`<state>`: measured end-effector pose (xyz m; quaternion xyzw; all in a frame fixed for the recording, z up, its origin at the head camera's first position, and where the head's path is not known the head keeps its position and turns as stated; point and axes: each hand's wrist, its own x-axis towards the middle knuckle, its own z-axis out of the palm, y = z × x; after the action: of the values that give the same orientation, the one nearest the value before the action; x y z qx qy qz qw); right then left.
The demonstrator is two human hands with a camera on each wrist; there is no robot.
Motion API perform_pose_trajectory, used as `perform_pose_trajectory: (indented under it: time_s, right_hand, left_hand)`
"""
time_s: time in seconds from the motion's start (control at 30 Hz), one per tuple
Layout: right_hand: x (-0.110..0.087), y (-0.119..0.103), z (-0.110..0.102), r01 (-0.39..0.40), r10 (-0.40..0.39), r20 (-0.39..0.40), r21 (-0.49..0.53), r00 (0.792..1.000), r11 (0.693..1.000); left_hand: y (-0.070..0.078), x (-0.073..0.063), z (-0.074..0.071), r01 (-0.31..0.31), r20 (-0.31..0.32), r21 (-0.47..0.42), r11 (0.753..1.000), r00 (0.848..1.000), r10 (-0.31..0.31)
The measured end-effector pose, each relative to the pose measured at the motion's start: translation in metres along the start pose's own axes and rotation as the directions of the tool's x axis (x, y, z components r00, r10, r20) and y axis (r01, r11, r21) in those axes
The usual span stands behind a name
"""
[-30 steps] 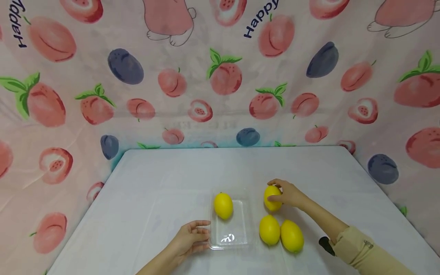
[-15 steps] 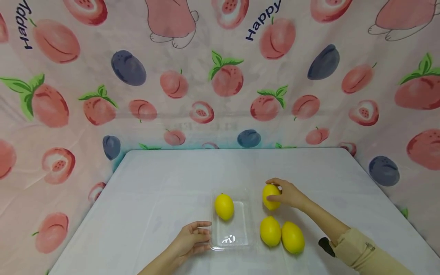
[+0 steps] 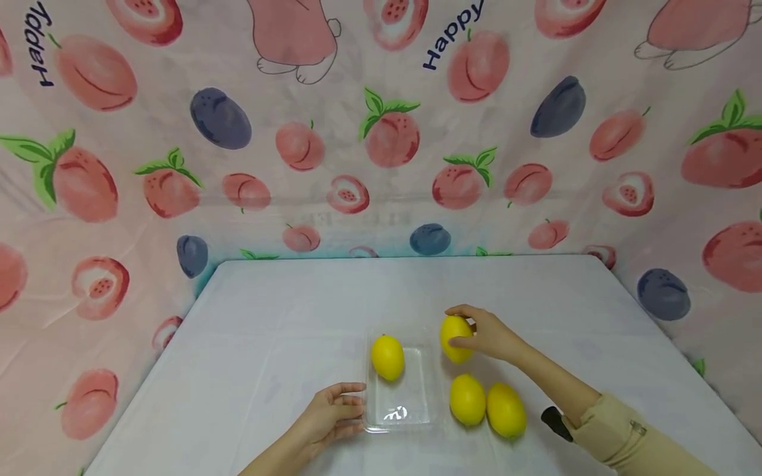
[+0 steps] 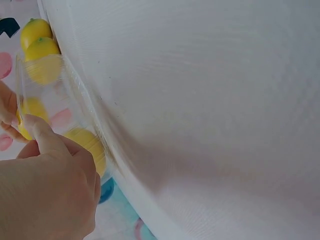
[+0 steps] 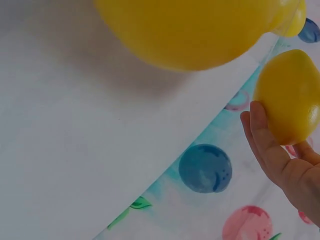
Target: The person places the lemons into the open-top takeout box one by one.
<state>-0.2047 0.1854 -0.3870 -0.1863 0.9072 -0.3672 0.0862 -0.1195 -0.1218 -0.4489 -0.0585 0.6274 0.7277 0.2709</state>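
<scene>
My right hand (image 3: 491,336) grips a yellow lemon (image 3: 456,338) between thumb and fingers, close to the right side of a clear plastic container (image 3: 411,418). In the right wrist view this held lemon (image 5: 287,95) shows against the patterned cloth, fingers curved round its lower side. My left hand (image 3: 330,413) holds the container's left edge; in the left wrist view its fingers (image 4: 42,132) lie at the rim. One lemon (image 3: 387,357) sits inside the container's far left part. Two more lemons, a left one (image 3: 467,400) and a right one (image 3: 506,410), lie side by side on the table.
The white-covered table (image 3: 286,317) ends at a back edge, where a pink fruit-print cloth (image 3: 393,192) rises. A small dark object (image 3: 556,423) shows beside the right sleeve (image 3: 625,436).
My right hand has moved left with its lemon, toward the container. The left hand, the container and the other lemons hold their places; the head view shifts slightly.
</scene>
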Motion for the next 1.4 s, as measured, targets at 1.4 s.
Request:
perform_pose_trajectory:
  time_s: [1.4]
  right_hand:
    - [0.019, -0.040, 0.045, -0.009, 0.014, 0.044, -0.123, 0.999, 0.992]
  left_hand:
    - [-0.004, 0.001, 0.003, -0.010, 0.008, -0.027, 1.000, 1.000, 0.010]
